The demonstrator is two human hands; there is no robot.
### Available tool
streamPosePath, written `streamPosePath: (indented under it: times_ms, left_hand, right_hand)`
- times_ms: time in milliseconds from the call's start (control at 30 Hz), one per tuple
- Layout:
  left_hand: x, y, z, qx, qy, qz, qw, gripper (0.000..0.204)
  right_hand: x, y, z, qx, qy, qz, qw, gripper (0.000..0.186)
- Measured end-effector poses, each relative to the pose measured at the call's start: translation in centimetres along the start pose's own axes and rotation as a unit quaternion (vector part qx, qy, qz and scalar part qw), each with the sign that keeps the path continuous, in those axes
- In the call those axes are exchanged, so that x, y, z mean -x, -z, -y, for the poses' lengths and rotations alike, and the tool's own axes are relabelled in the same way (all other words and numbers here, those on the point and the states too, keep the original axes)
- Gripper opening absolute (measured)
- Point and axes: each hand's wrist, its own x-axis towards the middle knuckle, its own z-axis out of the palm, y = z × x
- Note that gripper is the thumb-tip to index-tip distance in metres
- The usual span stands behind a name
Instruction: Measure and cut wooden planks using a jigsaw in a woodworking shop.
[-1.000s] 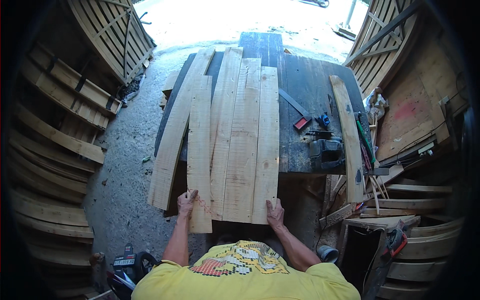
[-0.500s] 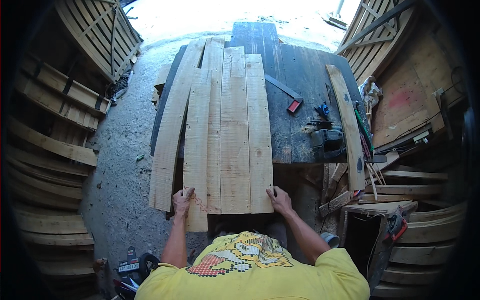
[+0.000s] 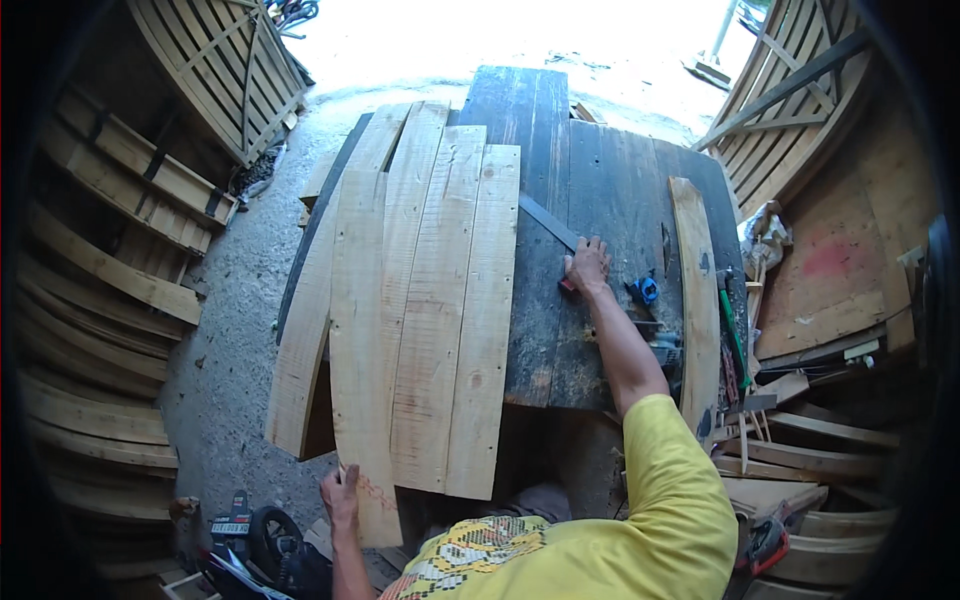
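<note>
My left hand (image 3: 341, 492) grips the lower end of a pale plank (image 3: 355, 300) with red markings. Beside it lie several more pale boards (image 3: 436, 330), some edge to edge, on a dark wooden workbench (image 3: 545, 365). My right hand (image 3: 588, 262) reaches forward and closes on the red handle of a metal try square (image 3: 546, 219), whose blade points toward the upper left. Just right of that hand are a blue tool (image 3: 643, 289) and a grey power tool (image 3: 667, 352), partly hidden by my forearm. A narrow board (image 3: 694, 290) lies along the bench's right side.
Stacked planks (image 3: 100, 300) line the left, slatted panels (image 3: 215, 70) stand at the back, and loose offcuts (image 3: 820, 450) pile at right. A red tool (image 3: 770, 545) and a motorbike (image 3: 270, 550) sit low. A concrete floor (image 3: 220, 350) runs along the bench's left.
My right hand has left the right board's edge and moved up and right onto the square. The held boards appear lower and further left in view; my left hand still holds its plank.
</note>
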Motion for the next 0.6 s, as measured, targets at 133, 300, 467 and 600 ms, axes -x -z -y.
streamPosePath:
  times_ms: [133, 300, 467, 600]
  left_hand:
    - [5.4, -4.2, -3.3, 0.000, 0.058, -0.034, 0.998, 0.068]
    - [8.5, -7.9, -7.4, 0.004, 0.067, -0.047, 0.997, 0.067]
    - [8.0, -11.3, -10.4, -0.020, 0.063, -0.005, 0.998, 0.068]
    - [6.5, -15.3, -13.3, 0.051, 0.051, 0.027, 0.997, 0.065]
  right_hand:
    - [-4.7, -0.1, -3.5, 0.002, 0.055, 0.122, 0.991, 0.064]
    - [-8.5, 2.6, -9.0, 0.090, 0.053, 0.211, 0.972, 0.066]
    - [-15.6, 8.0, -17.9, 0.089, -0.053, 0.080, 0.991, 0.044]
    - [-12.0, 9.5, -16.0, 0.120, 0.016, -0.044, 0.992, 0.030]
